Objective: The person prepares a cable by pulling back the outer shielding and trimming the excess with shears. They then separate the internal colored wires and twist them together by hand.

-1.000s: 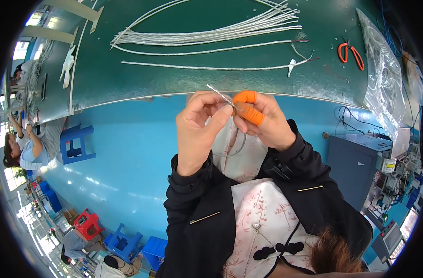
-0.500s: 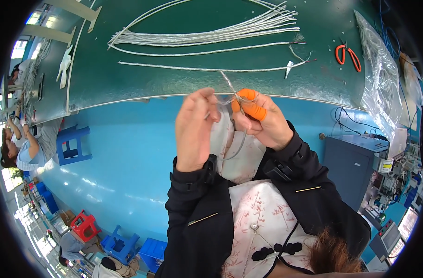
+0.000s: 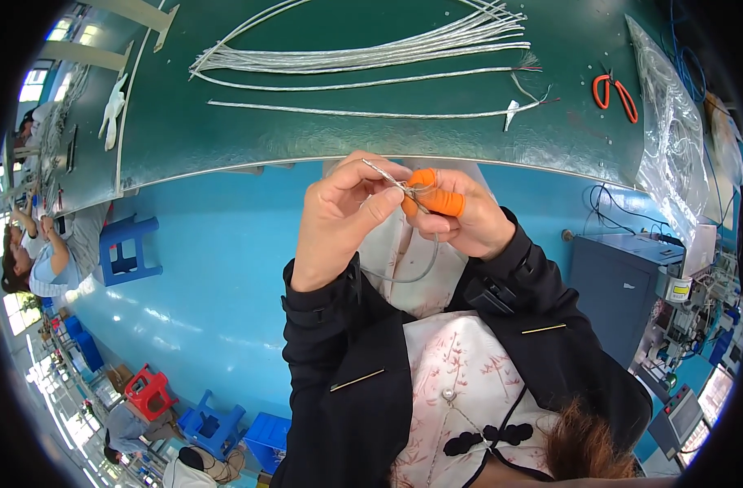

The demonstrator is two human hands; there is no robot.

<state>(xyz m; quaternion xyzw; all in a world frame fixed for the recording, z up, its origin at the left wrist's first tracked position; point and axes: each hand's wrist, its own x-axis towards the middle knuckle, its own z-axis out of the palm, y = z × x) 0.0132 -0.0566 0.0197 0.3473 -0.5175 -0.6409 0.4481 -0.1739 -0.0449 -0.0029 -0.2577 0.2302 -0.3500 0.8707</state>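
Cable (image 3: 434, 255) sits mid-frame: our left hand (image 3: 332, 218) pinches its silvery end, our right hand (image 3: 467, 213) grips just beside with orange-covered fingers. We have a cable bundle (image 3: 331, 62) on the worktop (image 3: 265, 140), upper centre; orange-handled pliers (image 3: 626, 96) upper right.

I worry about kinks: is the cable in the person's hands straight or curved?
Curved: the grey cable hangs in an arc below the right hand.

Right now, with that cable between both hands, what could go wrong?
Thin strands might prick the left hand, which looks uncovered; the right hand wears orange finger covers. The cable hangs in a loop below the hands, so a loosened grip could let it fall.
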